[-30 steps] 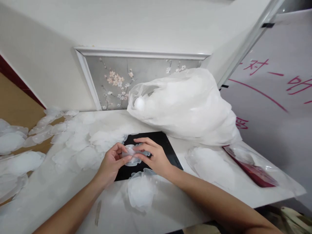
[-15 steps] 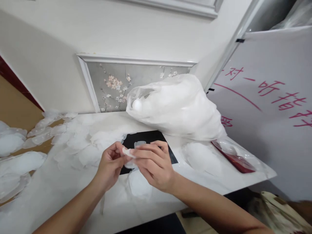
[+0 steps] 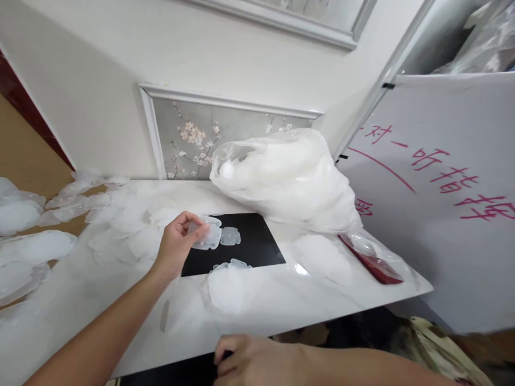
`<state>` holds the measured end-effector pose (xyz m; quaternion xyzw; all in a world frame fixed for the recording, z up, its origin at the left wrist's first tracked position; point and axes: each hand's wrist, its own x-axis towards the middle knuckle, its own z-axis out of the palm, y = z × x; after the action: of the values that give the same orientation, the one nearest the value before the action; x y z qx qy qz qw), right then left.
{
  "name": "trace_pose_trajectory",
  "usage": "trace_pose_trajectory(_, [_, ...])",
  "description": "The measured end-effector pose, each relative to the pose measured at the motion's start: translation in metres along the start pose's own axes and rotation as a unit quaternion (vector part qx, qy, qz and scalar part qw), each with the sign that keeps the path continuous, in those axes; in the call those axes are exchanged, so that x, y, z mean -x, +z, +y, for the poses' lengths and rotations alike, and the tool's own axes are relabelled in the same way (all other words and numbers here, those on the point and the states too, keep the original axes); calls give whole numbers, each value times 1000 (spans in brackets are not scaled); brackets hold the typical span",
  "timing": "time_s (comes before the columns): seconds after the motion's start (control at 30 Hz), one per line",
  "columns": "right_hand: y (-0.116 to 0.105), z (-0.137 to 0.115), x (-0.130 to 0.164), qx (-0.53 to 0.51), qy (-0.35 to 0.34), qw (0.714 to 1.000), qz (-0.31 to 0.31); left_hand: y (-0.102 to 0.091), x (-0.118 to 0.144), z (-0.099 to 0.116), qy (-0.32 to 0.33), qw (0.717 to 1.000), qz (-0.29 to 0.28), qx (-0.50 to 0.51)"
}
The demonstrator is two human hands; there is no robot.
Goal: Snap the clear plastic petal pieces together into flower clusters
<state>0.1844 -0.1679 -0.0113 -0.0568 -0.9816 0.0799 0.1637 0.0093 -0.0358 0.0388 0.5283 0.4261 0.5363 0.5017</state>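
holds a clear plastic piece [image 3: 213,236] in the left hand [image 3: 179,235], with thumb and fingers clamped on its left side. holds it over the left part of a black mat [image 3: 259,233], right next to a second piece [image 3: 230,236] lying flat there; cannot tell whether touching. rests or hangs the right hand [image 3: 247,360] low at the near edge of the white table [image 3: 269,300], with fingers curled in; cannot tell whether closed on anything.

at the mat's near edge, a small pile [image 3: 226,289] of clear pieces. to the left, a wide spread of loose pieces [image 3: 131,228], reaching over to a brown surface [image 3: 30,142]. behind the mat, a big white bag [image 3: 289,177] lying on its side, with its mouth to the left. to the right, another white pile [image 3: 322,260], near a red packet [image 3: 376,269]. farther back, a flower picture [image 3: 193,134]; at far right, a white board [image 3: 418,236] with red writing [image 3: 428,158].
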Motion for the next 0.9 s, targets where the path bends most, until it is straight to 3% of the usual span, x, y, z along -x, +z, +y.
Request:
trace_pose_trajectory(0.03, [-4, 7, 1, 19, 10, 999, 26, -3, -4, -3, 1, 1000, 3, -11])
trace_pose_trajectory(0.1, [-16, 33, 6, 66, 94, 989, 96, -12, -13, -10, -1, 1000, -6, -30])
trace_pose_trajectory(0.17, [-30, 73, 14, 61, 250, 948, 187, -21, -22, -17, 3, 998, -22, -65])
trace_pose_trajectory(0.23, [-39, 117, 23, 1, 379, 900, 217, -28, -28, -25, 17, 992, -24, -124])
trace_pose_trajectory(0.3, [-41, 153, 30, -75, 442, 868, 213, -34, -32, -32, 28, 982, -14, -187])
trace_pose_trajectory(0.37, [-39, 177, 33, -151, 438, 870, 170, -37, -33, -39, 26, 975, -15, -222])
trace_pose_trajectory(0.47, [-32, 189, 29, -210, 401, 883, 122, -39, -32, -46, 18, 974, -56, -217])
trace_pose_trajectory(0.63, [-17, 192, 25, -265, 367, 876, 164, -42, -34, -57, -31, 980, -115, -158])
trace_pose_trajectory(0.8, [-12, 200, 43, -299, 351, 866, 193, -45, -38, -60, -68, 981, -109, -144])
trace_pose_trajectory(0.9, [-18, 203, 51, -285, 333, 882, 172, -45, -38, -59, -80, 979, -98, -160])
